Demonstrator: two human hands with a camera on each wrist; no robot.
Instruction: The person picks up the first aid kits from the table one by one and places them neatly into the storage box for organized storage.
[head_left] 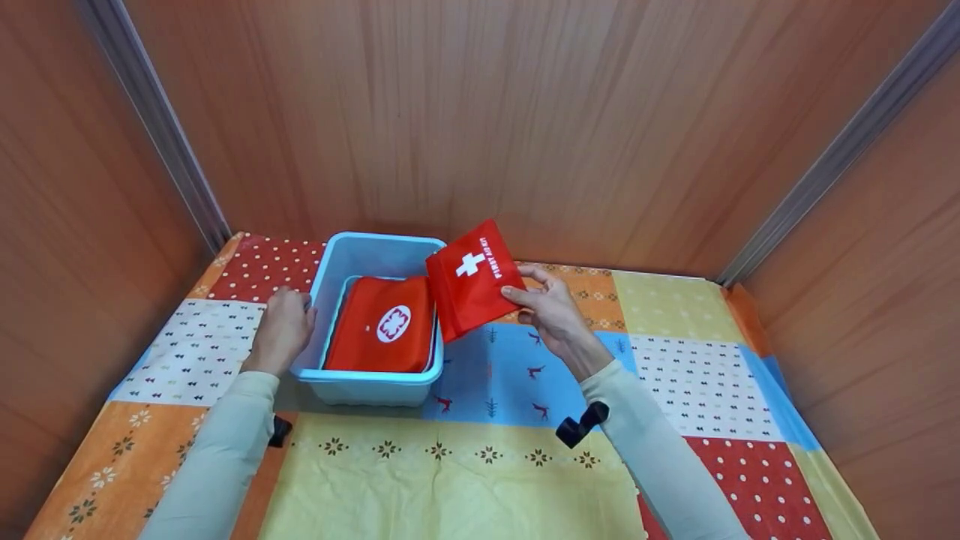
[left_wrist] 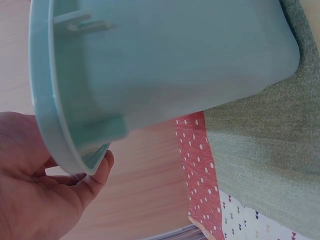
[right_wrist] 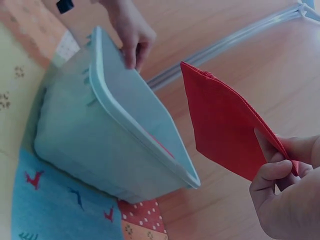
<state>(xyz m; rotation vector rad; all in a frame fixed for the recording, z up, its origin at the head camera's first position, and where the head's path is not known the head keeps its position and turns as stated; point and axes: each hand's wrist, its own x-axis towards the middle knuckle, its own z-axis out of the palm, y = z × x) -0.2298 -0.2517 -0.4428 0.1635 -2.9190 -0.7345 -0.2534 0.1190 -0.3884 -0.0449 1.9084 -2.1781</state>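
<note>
My right hand [head_left: 551, 306] pinches the edge of a flat red first aid pouch [head_left: 474, 277] with a white cross. The pouch is tilted in the air, its left corner overlapping the right rim of a light blue plastic bin [head_left: 367, 377] in the head view. In the right wrist view thumb and fingers clasp one end of the pouch [right_wrist: 220, 120]. My left hand [head_left: 283, 326] grips the bin's left rim, fingers curled under the lip in the left wrist view. Inside the bin lies another red pouch [head_left: 352, 330] with a white oval emblem.
A patchwork-print cloth [head_left: 450, 480] covers the table. Wood-grain panels [head_left: 480, 135] stand behind and at both sides, with grey metal strips [head_left: 810, 172] at the corners. Something pale blue edges the red pouch within the bin.
</note>
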